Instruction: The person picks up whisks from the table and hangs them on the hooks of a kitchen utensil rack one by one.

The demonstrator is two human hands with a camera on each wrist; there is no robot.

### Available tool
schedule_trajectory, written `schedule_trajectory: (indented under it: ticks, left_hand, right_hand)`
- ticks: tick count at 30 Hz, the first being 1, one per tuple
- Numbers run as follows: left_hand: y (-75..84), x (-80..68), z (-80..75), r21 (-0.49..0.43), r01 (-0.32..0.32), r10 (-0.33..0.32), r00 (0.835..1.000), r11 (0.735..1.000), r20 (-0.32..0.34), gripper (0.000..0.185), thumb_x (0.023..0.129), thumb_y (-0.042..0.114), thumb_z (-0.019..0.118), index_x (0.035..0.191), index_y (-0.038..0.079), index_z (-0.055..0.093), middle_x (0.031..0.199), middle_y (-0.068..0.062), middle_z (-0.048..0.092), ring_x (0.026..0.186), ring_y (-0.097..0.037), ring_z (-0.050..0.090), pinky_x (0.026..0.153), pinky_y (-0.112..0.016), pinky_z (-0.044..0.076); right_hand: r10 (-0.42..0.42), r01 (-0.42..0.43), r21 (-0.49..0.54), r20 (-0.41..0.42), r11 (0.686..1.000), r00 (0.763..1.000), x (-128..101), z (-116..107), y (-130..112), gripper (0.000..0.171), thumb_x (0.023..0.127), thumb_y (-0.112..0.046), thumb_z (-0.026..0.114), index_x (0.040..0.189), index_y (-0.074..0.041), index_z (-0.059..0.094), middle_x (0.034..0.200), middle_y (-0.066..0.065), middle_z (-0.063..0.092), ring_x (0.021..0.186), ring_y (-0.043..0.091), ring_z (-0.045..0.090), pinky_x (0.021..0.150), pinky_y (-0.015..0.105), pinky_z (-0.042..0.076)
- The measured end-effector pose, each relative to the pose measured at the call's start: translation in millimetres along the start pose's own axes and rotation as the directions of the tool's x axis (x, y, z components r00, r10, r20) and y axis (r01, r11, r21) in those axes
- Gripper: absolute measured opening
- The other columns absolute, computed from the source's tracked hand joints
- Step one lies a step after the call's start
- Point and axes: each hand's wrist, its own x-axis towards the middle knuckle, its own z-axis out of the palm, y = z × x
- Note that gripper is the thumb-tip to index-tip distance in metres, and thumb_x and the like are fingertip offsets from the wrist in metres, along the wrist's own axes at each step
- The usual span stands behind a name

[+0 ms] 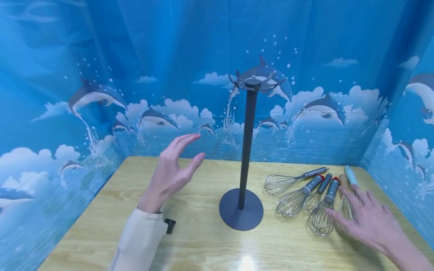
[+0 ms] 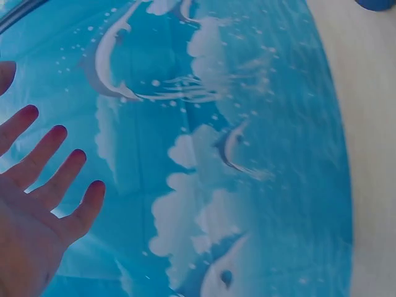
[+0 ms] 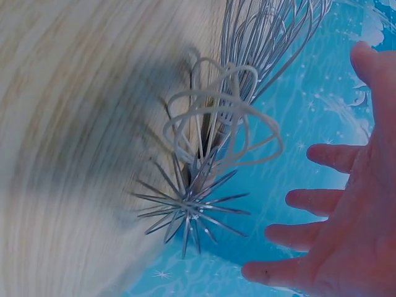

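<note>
A black metal stand (image 1: 248, 143) rises from a round base (image 1: 230, 209) on the table, with a ring of upturned hooks (image 1: 271, 86) at its top. To its left my left hand (image 1: 171, 173) is raised, fingers bent gently, thumb apart, nothing in it. Several whisks lie in a row right of the base. They include a steel-handled whisk (image 1: 313, 173), two grey-handled whisks with red ends and one light-blue handle (image 1: 350, 175). My right hand (image 1: 369, 222) hovers palm down over the rightmost whisks, fingers spread. The right wrist view shows wire loops (image 3: 226, 111) and a spiky wire head (image 3: 189, 207) near the fingertips.
The wood-grain table (image 1: 190, 244) has a blue dolphin-print curtain (image 1: 190, 56) behind it and along both sides. The curtain meets the table's back edge, close to the whisk handles. A small black device (image 1: 170, 226) sits at the left wrist cuff.
</note>
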Motion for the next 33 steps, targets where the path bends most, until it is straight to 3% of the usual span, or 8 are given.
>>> schedule_trajectory:
  ticks: [7,15,22,33]
  left_hand:
    - [13.1,30.8,-3.1,-0.063,-0.129,0.123,0.988,0.99,-0.095,0.044,0.097,0.018,0.068,0.14,0.011,0.062,0.14,-0.009,0.064,0.133,-0.023,0.058,0.11,-0.048,0.049]
    - [30.6,60.4,-8.3,-0.076,-0.239,0.225,0.962,0.968,-0.153,0.04,0.097,0.016,0.064,0.135,0.004,0.063,0.134,-0.012,0.067,0.127,-0.023,0.061,0.102,-0.041,0.052]
    - [47.0,79.6,-8.6,-0.141,-0.283,0.251,0.946,0.949,-0.205,0.039,0.096,0.013,0.065,0.134,0.002,0.063,0.135,-0.015,0.066,0.128,-0.022,0.061,0.103,-0.042,0.054]
    - [66.0,99.7,2.9,-0.251,-0.297,0.244,0.944,0.921,-0.221,0.04,0.098,0.012,0.064,0.136,0.001,0.06,0.139,-0.015,0.062,0.131,-0.018,0.058,0.103,-0.038,0.054]
  right_hand:
    - [0.003,-0.003,0.049,0.017,0.999,1.0,4.1,-3.2,12.4,0.086,0.097,-0.061,0.056,0.154,0.002,0.037,0.148,0.049,0.029,0.121,0.074,0.036,0.086,0.087,0.034]
    - [0.02,-0.023,0.094,0.032,0.995,0.999,5.6,1.9,25.0,0.082,0.099,-0.057,0.054,0.148,0.008,0.042,0.142,0.049,0.035,0.115,0.073,0.04,0.085,0.085,0.037]
    - [0.053,-0.061,0.123,0.069,0.991,0.996,8.5,4.1,33.0,0.083,0.101,-0.057,0.05,0.146,0.012,0.041,0.141,0.051,0.032,0.113,0.076,0.04,0.08,0.083,0.04]
    - [0.083,-0.099,0.134,0.118,0.986,0.989,15.4,2.8,42.6,0.081,0.105,-0.056,0.041,0.143,0.015,0.043,0.135,0.054,0.036,0.112,0.074,0.041,0.081,0.085,0.038]
